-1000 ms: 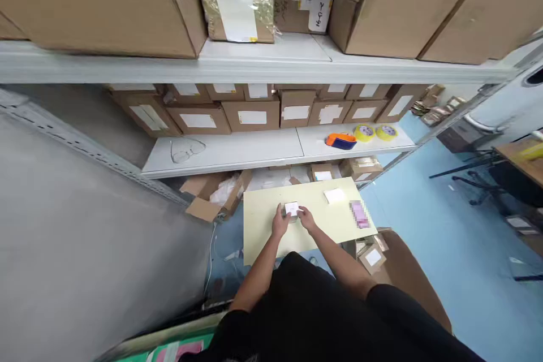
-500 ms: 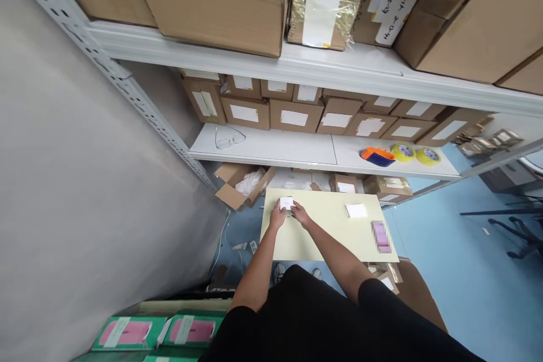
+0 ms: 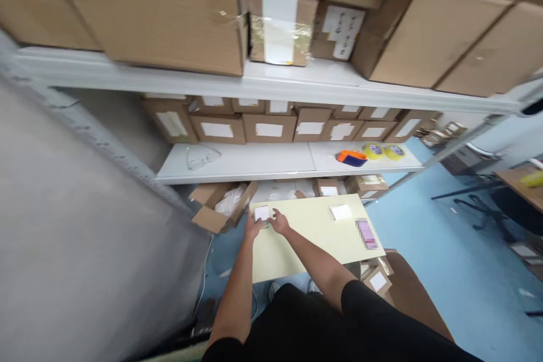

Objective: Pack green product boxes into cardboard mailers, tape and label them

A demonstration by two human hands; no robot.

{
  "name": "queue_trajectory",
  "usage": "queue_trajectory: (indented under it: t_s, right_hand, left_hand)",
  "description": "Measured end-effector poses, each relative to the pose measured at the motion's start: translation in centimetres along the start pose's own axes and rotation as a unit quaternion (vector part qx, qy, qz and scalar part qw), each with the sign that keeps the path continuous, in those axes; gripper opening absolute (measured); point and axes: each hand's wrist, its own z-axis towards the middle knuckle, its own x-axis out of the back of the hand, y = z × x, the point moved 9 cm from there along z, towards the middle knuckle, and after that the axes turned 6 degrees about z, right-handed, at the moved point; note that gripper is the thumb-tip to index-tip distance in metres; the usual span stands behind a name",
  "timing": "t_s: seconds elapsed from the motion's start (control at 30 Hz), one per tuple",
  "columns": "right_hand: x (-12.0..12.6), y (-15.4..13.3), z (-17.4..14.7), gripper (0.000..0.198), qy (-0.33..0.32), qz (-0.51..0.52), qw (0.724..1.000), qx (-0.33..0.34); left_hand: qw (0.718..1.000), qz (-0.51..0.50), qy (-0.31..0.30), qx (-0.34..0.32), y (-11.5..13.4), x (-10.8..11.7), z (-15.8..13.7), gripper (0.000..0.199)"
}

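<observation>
And here are the 2 hands, side by side at the near-left corner of the pale yellow bench (image 3: 305, 249), no, make that its far-left corner, with a small white square stack (image 3: 262, 213) right between them! The left hand (image 3: 253, 225) cups the stack's left edge, thumb across the near side, a grip that looks meant to steady it. The right hand (image 3: 279, 222) has thumb and forefinger spread, thumb by the near-right corner, forefinger off the stack; whether that thumb touches, I can't tell. Blur also hides whether the stack rests on the bench or sits just above.

Off to the right of the hands lies a flat white packet (image 3: 340, 212), and beyond it a pixelated pink thing (image 3: 367, 233), both perhaps set aside to leave working room. Left of the hands, an open carton (image 3: 218, 206) gapes with white wrapping in it, handy to reach, you'd think. Past the hands, on the shelf (image 3: 237, 164), 2 yellow tape rolls (image 3: 374, 151) sit beside an orange-and-blue holder (image 3: 352, 158), presumably parked off the bench.
</observation>
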Motion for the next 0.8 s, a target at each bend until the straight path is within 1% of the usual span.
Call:
queue_trajectory:
  t_s: [0.07,0.13,0.17,0.23,0.3,0.37,0.43,0.5,0.57,0.63,0.7,0.8]
  right_hand:
    - [1.5,0.4,-0.5,0.059,0.015,0.015,1.0,0.018]
    - [4.1,0.9,-1.2,0.058,0.047,0.028,0.997,0.053]
    - [5.8,1.3,-1.6,0.058,0.064,0.034,0.995,0.071]
    - [9.6,2.3,-2.8,0.06,0.096,0.05,0.99,0.095]
    - [13.9,3.9,-4.1,0.059,0.137,0.068,0.984,0.095]
    - [18.4,5.5,-5.4,0.058,0.183,0.084,0.976,0.084]
    - [22.5,6.9,-6.5,0.057,0.224,0.093,0.967,0.075]
    - [26.2,7.9,-7.2,0.057,0.252,0.095,0.96,0.073]
    - [29.5,8.5,-7.5,0.056,0.267,0.096,0.956,0.074]
    - [32.8,8.7,-7.4,0.056,0.28,0.092,0.952,0.081]
    - [36.3,8.6,-7.0,0.056,0.292,0.08,0.948,0.093]
    - [41.4,8.0,-5.7,0.058,0.298,0.059,0.945,0.124]
  left_hand:
    - [0.996,0.078,0.043,0.008,-0.5,1.4,0.0,0.086]
    - [0.986,0.138,0.088,-0.01,-0.4,2.6,0.2,0.092]
    - [0.981,0.159,0.108,-0.038,0.1,2.9,0.3,0.093]
    - [0.964,0.185,0.158,-0.103,2.0,3.2,-0.1,0.085]
    - [0.951,0.201,0.174,-0.158,4.8,2.1,-0.9,0.076]
    - [0.942,0.196,0.175,-0.211,8.3,0.1,-2.1,0.071]
    - [0.941,0.174,0.151,-0.248,12.0,-2.9,-3.5,0.068]
    - [0.946,0.138,0.104,-0.274,15.5,-6.6,-4.7,0.067]
    - [0.954,0.089,0.045,-0.282,18.4,-10.5,-5.6,0.065]
    - [0.963,0.034,-0.007,-0.266,20.5,-14.1,-5.9,0.062]
    - [0.968,-0.017,-0.054,-0.245,22.0,-17.4,-5.8,0.059]
    - [0.968,-0.057,-0.11,-0.218,23.4,-21.2,-5.4,0.056]
